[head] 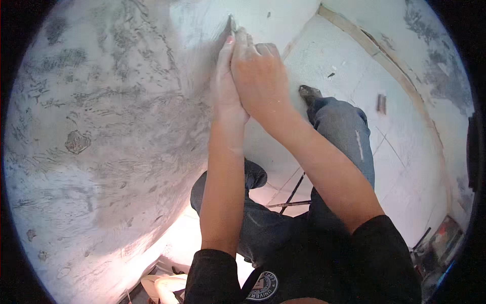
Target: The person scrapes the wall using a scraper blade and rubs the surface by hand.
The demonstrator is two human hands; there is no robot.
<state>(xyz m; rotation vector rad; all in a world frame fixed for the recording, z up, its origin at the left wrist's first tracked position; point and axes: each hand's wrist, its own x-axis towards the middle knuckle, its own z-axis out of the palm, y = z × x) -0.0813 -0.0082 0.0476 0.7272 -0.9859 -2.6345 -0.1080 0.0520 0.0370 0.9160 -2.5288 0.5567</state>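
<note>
My left hand (229, 81) and my right hand (262, 72) are pressed together, high in the view, against a patchy white and grey plastered wall (125, 106). The thin edge of a flat tool (231, 25), perhaps a scraper, sticks out beyond the fingertips and meets the wall. Its handle is hidden by the hands. The left thumb lies along the near side of it, while the right fingers curl over from the other side. Pale dust coats the left wrist. A dark shadow falls on the wall beside the hands.
Below lies a white tiled floor (402, 182) with a small brown block (381, 104). A brown strip (383, 57) edges the floor at right. Thin crossed bars (292, 204) show between my legs. Another person's bare limb (163, 285) appears at lower left. Dark clutter (436, 243) sits at lower right.
</note>
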